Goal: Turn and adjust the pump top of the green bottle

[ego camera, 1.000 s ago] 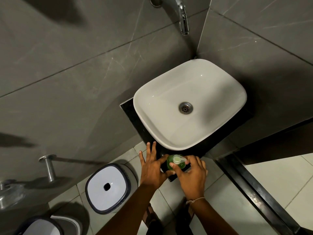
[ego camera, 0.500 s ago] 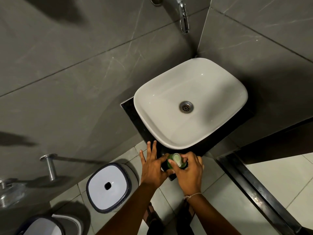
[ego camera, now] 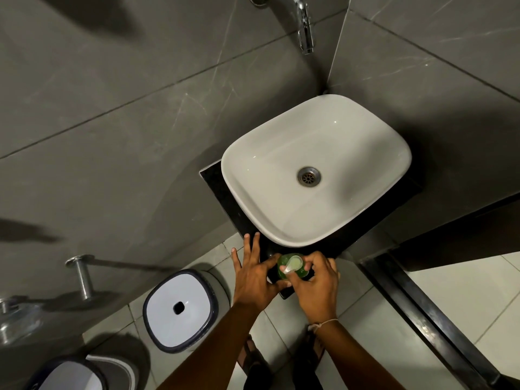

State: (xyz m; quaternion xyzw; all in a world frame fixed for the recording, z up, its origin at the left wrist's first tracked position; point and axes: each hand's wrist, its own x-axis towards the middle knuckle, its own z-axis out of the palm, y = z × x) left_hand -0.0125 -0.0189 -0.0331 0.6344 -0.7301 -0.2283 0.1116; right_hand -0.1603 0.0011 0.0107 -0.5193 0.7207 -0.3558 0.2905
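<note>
A green soap bottle with a pale pump head stands on the near corner of the black counter, just in front of the white basin. My right hand curls its fingers and thumb round the bottle from the right. My left hand lies beside the bottle on the left, fingers spread and straight over the counter edge, its thumb reaching toward the bottle's base.
A chrome tap juts from the grey tiled wall above the basin. A white bin with a dark rim stands on the floor tiles at left, with a wall-mounted metal holder beyond it. A dark threshold runs at right.
My right hand has closed further round the bottle and turned the pump head, whose spout now points down-left. My left hand stays spread beside it.
</note>
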